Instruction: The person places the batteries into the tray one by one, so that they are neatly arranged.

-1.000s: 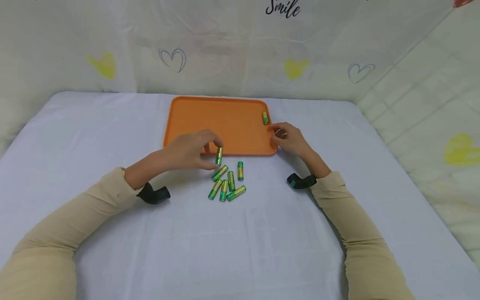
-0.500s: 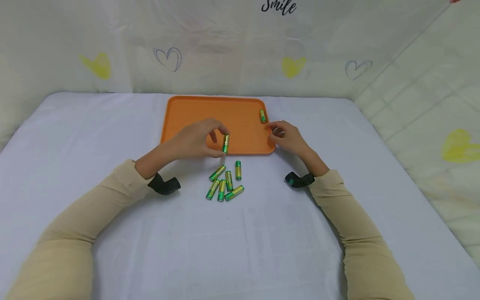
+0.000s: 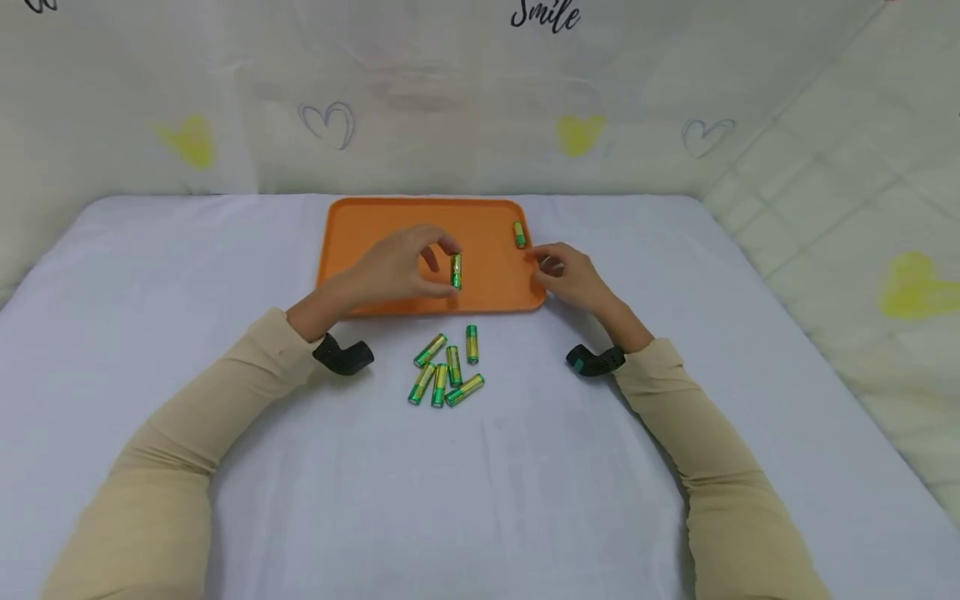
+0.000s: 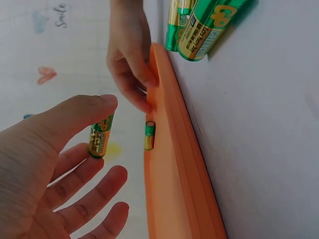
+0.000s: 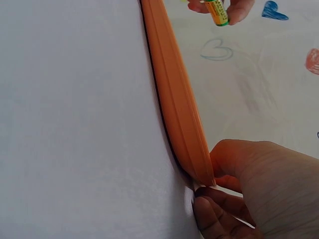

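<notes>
My left hand [image 3: 393,265] pinches a green-and-gold battery [image 3: 456,272] upright between thumb and index finger, above the orange tray [image 3: 483,267]. In the left wrist view the thumb covers one end of that held battery [image 4: 99,139], while the other fingers spread loosely. My right hand [image 3: 573,277] grips the tray's right rim, with the thumb on one side and curled fingers at the other in the right wrist view. One battery [image 3: 519,235] lies in the tray along its right side, just beyond the right fingertips.
Several more batteries, among them a separate one [image 3: 472,344] and a slanted one [image 3: 465,390], lie in a loose cluster on the white tablecloth [image 3: 480,500] in front of the tray. Behind the table hangs a pale backdrop [image 3: 450,125] with drawn hearts.
My left hand has lifted the battery from beside the cluster and carried it forward and slightly right, over the tray. My right hand stays at the tray's rim. The head view has shifted slightly.
</notes>
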Action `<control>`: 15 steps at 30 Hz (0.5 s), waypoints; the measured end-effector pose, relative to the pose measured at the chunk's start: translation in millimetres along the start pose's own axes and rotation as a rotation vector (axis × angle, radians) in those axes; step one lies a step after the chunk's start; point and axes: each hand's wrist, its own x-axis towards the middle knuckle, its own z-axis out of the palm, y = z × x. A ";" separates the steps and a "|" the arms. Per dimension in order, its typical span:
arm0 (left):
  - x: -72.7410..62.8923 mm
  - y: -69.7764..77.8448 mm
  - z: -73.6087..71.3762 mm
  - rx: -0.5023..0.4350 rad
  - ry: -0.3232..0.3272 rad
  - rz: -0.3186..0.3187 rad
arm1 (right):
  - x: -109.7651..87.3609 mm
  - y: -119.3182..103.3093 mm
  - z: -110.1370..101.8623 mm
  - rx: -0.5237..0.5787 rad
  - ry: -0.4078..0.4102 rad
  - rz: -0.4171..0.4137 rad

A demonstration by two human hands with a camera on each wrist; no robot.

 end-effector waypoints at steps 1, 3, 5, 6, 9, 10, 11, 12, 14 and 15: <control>0.5 -1.1 -0.7 -0.005 0.002 -0.001 | 0.6 -1.1 0.8 0.005 0.000 -0.005; 2.2 -4.4 -1.8 -0.011 0.003 0.005 | 1.4 -2.8 2.1 0.002 0.002 -0.011; 4.0 -7.4 -2.7 -0.018 0.001 0.011 | 1.9 -3.6 3.0 0.001 0.005 -0.010; 4.9 -8.5 -3.2 -0.022 0.001 0.015 | 2.1 -3.8 3.4 0.000 0.005 -0.010; 8.1 -10.4 -4.4 -0.033 0.000 0.019 | 2.7 -3.7 4.1 -0.008 0.006 -0.003; 9.0 -9.9 -5.0 -0.039 0.003 0.019 | 2.8 -3.7 4.1 -0.006 0.007 0.002; 10.2 -9.3 -5.5 -0.043 0.007 0.021 | 2.6 -3.9 4.0 -0.008 0.008 0.006; 11.6 -9.1 -5.8 -0.047 0.010 0.020 | 2.3 -4.1 3.8 -0.009 0.010 0.010; 14.8 -8.2 -6.3 -0.053 0.020 0.023 | 1.8 -4.2 3.4 -0.010 0.013 0.016; 16.3 -7.7 -6.5 -0.058 0.022 0.020 | 1.5 -4.0 3.4 -0.009 0.014 0.018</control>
